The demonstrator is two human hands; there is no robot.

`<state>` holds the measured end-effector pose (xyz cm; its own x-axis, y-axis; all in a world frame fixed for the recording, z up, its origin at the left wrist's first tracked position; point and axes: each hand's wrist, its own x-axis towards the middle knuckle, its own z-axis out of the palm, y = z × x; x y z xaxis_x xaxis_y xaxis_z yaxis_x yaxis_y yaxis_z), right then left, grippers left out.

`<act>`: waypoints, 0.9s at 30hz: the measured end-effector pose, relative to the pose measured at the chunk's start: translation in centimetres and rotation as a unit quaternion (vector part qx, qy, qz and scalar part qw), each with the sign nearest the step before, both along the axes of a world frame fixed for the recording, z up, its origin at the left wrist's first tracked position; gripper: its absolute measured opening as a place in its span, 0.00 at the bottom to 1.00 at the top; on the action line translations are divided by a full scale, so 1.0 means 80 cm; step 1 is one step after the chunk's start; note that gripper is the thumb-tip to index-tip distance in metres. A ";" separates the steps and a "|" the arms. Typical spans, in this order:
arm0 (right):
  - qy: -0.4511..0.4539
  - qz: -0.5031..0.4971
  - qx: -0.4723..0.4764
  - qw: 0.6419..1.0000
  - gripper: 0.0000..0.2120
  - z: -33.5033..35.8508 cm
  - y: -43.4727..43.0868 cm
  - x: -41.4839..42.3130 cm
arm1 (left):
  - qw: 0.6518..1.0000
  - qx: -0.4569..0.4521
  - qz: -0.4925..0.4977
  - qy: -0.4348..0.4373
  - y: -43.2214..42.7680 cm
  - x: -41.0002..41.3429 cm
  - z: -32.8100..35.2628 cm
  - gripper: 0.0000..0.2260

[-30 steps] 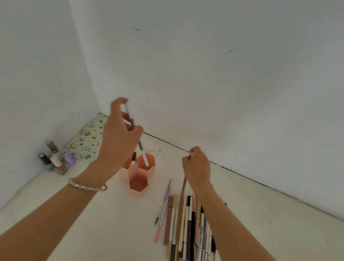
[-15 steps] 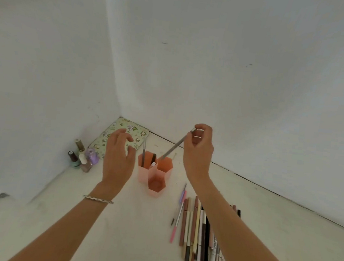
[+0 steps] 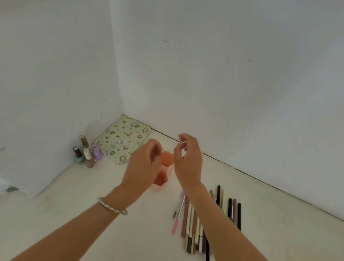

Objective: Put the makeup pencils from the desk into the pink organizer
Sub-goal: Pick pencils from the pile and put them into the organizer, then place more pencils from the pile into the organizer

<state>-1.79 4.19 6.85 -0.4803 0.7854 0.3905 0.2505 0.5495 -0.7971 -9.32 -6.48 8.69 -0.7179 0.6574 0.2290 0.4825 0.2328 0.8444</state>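
The makeup pencils (image 3: 194,232) lie in a row on the desk (image 3: 283,223), at five o'clock from the pink organizer (image 3: 167,159). I judge them light, stiff and slick, so pinch mid-barrel. The left hand (image 3: 143,167) (blurred) hides the organizer's left cells. The right hand (image 3: 188,163) curls at its three o'clock. Whether either holds a pencil I cannot tell.
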 end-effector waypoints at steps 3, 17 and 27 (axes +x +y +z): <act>-0.007 -0.033 -0.042 0.999 0.14 0.010 0.027 0.026 | 0.976 -0.174 -0.110 0.077 0.029 0.057 -0.052 0.09; -0.102 -0.046 -0.126 0.986 0.09 -0.037 0.070 0.116 | 0.916 -0.392 -0.081 -0.031 0.082 0.107 -0.129 0.11; -0.485 0.005 -0.073 0.871 0.11 -0.092 0.061 0.075 | 0.988 -0.058 0.003 -0.142 0.095 0.040 -0.011 0.13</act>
